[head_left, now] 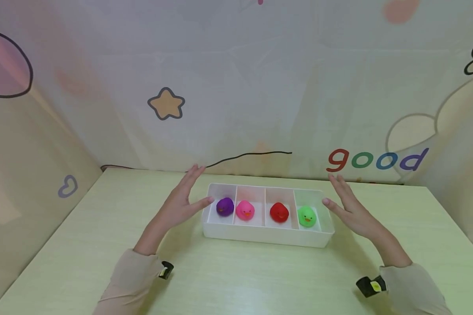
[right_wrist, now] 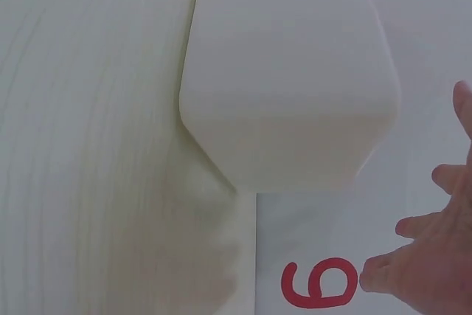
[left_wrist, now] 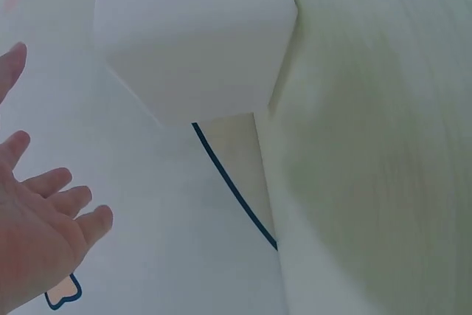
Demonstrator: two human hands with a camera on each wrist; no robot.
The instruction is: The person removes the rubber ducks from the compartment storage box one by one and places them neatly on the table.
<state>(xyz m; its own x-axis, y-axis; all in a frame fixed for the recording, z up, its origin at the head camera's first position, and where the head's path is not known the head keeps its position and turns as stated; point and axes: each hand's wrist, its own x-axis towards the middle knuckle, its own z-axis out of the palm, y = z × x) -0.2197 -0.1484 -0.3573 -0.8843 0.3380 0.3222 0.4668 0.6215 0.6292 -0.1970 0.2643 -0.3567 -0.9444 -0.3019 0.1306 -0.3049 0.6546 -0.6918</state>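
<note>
A white divided box (head_left: 260, 232) stands on the table, with one small duck toy in each compartment. From left to right these are a purple duck (head_left: 225, 207), a pink duck (head_left: 245, 210), a red duck (head_left: 279, 212) and a green duck (head_left: 307, 216). Off the box's left end, my left hand (head_left: 181, 203) is raised with straight fingers and the thumb spread toward the rim. My right hand (head_left: 352, 212) mirrors it off the right end. Both hands hold nothing. In each wrist view, the box's plain outer wall (left_wrist: 195, 35) shows beside the hand, and the ducks are hidden.
The pale wooden table (head_left: 236, 280) reaches back to a printed cloth backdrop (head_left: 236, 87) with a star and the word "good". More cloth hangs at the left and right sides. Each sleeve cuff has a dark strap (head_left: 370, 286) near it.
</note>
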